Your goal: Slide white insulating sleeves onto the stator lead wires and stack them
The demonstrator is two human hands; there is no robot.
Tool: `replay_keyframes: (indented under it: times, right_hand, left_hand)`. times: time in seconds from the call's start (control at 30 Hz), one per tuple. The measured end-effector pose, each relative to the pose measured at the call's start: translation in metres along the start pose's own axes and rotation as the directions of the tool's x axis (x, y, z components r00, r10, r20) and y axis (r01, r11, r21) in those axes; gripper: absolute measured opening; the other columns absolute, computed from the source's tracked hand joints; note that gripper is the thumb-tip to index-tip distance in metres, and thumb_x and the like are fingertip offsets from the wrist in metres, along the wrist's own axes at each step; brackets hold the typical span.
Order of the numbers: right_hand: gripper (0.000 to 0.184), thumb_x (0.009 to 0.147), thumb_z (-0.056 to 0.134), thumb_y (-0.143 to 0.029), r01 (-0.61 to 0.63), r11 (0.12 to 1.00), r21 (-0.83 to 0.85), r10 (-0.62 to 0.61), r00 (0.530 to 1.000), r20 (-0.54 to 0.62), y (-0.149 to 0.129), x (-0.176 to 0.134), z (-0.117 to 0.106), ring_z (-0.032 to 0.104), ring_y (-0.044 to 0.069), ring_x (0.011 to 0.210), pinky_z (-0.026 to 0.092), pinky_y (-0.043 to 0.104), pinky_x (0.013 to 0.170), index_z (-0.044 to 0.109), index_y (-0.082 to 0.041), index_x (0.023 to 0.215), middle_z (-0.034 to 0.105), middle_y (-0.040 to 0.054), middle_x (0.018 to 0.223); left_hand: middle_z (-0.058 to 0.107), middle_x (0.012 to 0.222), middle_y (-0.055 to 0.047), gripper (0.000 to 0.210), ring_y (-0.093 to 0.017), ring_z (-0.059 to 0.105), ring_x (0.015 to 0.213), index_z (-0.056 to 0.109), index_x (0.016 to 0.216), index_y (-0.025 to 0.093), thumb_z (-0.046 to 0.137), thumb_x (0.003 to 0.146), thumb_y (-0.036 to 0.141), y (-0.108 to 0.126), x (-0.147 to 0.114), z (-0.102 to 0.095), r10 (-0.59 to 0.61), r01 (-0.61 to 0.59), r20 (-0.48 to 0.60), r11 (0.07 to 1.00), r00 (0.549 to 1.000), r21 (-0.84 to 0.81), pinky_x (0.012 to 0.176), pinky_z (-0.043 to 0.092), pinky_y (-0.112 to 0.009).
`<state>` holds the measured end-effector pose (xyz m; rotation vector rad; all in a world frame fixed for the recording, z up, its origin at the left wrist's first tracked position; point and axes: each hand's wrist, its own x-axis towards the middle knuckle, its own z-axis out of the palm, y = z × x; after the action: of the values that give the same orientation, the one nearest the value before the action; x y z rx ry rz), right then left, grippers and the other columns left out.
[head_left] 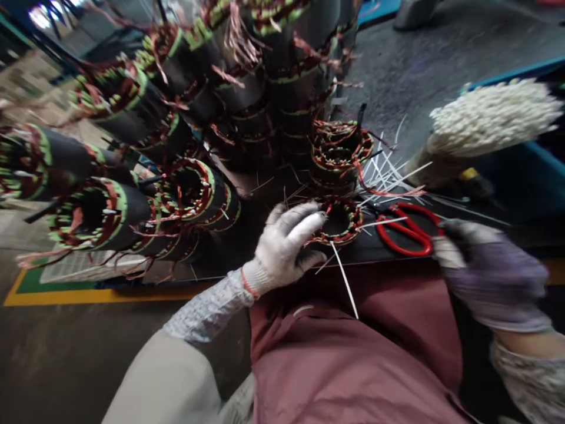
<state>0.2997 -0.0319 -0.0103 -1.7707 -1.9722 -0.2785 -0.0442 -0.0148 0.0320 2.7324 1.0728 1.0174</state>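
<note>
My left hand [286, 238], in a white knit glove, grips the left side of a small wound motor stator [338, 222], fingers at its rim and thumb lower down. White ties stick out of this stator; one long white tie [344, 280] hangs from its front toward my apron. On the right, my right hand [489, 268], in a purple and white glove, is blurred. Its fingertips close at the outer end of the red handles of scissors [406, 232], whose blades are hard to make out. Another stator [339, 147] with copper leads stands just behind.
Stacked stators [185, 188] crowd the left and back, copper leads jutting out. Loose white ties [388, 174] lie scattered right of the stators. A thick bundle of white ties [494, 115] stands near a blue bin [521, 182]. The dark bench's front edge borders my maroon apron [353, 353].
</note>
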Motion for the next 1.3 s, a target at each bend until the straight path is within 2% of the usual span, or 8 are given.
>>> replay_keyframes:
  times: [0.07, 0.17, 0.33, 0.43, 0.53, 0.8, 1.03, 1.3]
  right_hand:
    - [0.043, 0.1, 0.049, -0.039, 0.028, 0.996, -0.089, -0.01, 0.98, 0.198, -0.006, 0.008, 0.003, 0.071, 0.032, 0.103, 0.056, 0.041, 0.08, 0.071, -0.01, 0.123, 0.074, 0.0249, 0.109]
    - [0.052, 0.1, 0.044, -0.032, 0.125, 0.969, -0.211, 0.018, 0.821, 0.57, -0.025, 0.045, 0.001, 0.072, 0.035, 0.092, 0.049, 0.04, 0.066, 0.062, -0.004, 0.139, 0.073, 0.0316, 0.106]
    - [0.061, 0.093, 0.056, -0.039, 0.146, 0.964, -0.222, 0.074, 0.657, 0.75, -0.037, 0.058, -0.013, 0.072, 0.032, 0.075, 0.04, 0.033, 0.055, 0.057, -0.011, 0.146, 0.075, 0.0233, 0.093]
    - [0.05, 0.092, 0.055, -0.037, 0.12, 0.971, -0.204, 0.046, 0.75, 0.66, -0.033, 0.01, -0.021, 0.074, 0.031, 0.074, 0.045, 0.033, 0.055, 0.066, -0.015, 0.135, 0.076, 0.0184, 0.087]
    - [0.042, 0.09, 0.053, -0.027, 0.278, 0.961, -0.007, -0.252, 0.881, 0.4, -0.041, -0.037, -0.023, 0.075, 0.028, 0.092, 0.057, 0.034, 0.071, 0.072, -0.016, 0.125, 0.077, 0.0172, 0.11]
    - [0.04, 0.092, 0.055, -0.028, 0.361, 0.929, -0.088, -0.312, 0.886, 0.343, -0.088, -0.03, -0.017, 0.072, 0.027, 0.084, 0.049, 0.032, 0.059, 0.074, -0.014, 0.124, 0.076, 0.018, 0.102]
    - [0.045, 0.091, 0.051, -0.028, 0.289, 0.921, 0.26, -0.373, 0.846, 0.381, -0.066, -0.039, 0.003, 0.076, 0.024, 0.091, 0.06, 0.032, 0.077, 0.069, -0.016, 0.13, 0.078, 0.0113, 0.115]
    - [0.051, 0.093, 0.051, -0.037, 0.249, 0.961, -0.122, -0.165, 0.867, 0.47, -0.064, 0.001, -0.021, 0.074, 0.028, 0.092, 0.051, 0.033, 0.061, 0.066, -0.015, 0.136, 0.074, 0.0171, 0.119]
  left_hand:
    - [0.063, 0.146, -0.017, 0.061, -0.031, 0.056, 0.14, 0.06, 0.142, 0.02, 0.067, 0.094, 0.056, 0.002, 0.003, -0.009, -0.008, 0.004, 0.059, 0.998, 0.998, 0.057, 0.121, 0.036, -0.052]
    - [0.072, 0.136, -0.011, 0.038, -0.029, 0.067, 0.121, 0.071, 0.128, 0.026, 0.074, 0.092, 0.038, -0.003, 0.011, 0.009, 0.033, -0.065, 0.311, 0.993, 0.95, 0.094, 0.104, 0.05, -0.046]
    - [0.08, 0.112, -0.007, 0.021, -0.019, 0.07, 0.091, 0.077, 0.115, 0.025, 0.071, 0.096, 0.03, -0.006, 0.0, 0.043, 0.016, -0.027, 0.299, 0.999, 0.954, 0.03, 0.088, 0.053, -0.037]
    - [0.08, 0.112, -0.007, 0.02, -0.017, 0.07, 0.093, 0.077, 0.112, 0.024, 0.072, 0.096, 0.033, 0.003, -0.02, 0.04, -0.037, 0.037, 0.195, 0.999, 0.98, 0.008, 0.091, 0.053, -0.035]
    - [0.079, 0.115, -0.006, 0.019, -0.017, 0.07, 0.098, 0.078, 0.108, 0.024, 0.072, 0.095, 0.037, 0.01, -0.032, 0.036, -0.115, 0.114, 0.134, 0.993, 0.984, 0.013, 0.091, 0.054, -0.034]
    - [0.079, 0.117, -0.005, 0.02, -0.018, 0.068, 0.094, 0.078, 0.101, 0.023, 0.072, 0.094, 0.042, 0.012, -0.029, 0.035, -0.167, 0.161, 0.116, 0.985, 0.979, 0.062, 0.085, 0.054, -0.031]
    - [0.079, 0.117, -0.004, 0.017, -0.018, 0.069, 0.093, 0.078, 0.1, 0.023, 0.075, 0.093, 0.039, 0.014, -0.027, 0.031, -0.189, 0.183, 0.152, 0.982, 0.97, 0.052, 0.084, 0.055, -0.031]
    - [0.08, 0.108, -0.003, 0.016, -0.017, 0.068, 0.088, 0.078, 0.092, 0.024, 0.074, 0.093, 0.04, 0.011, -0.017, 0.026, -0.149, 0.146, 0.179, 0.989, 0.972, 0.031, 0.08, 0.055, -0.03]
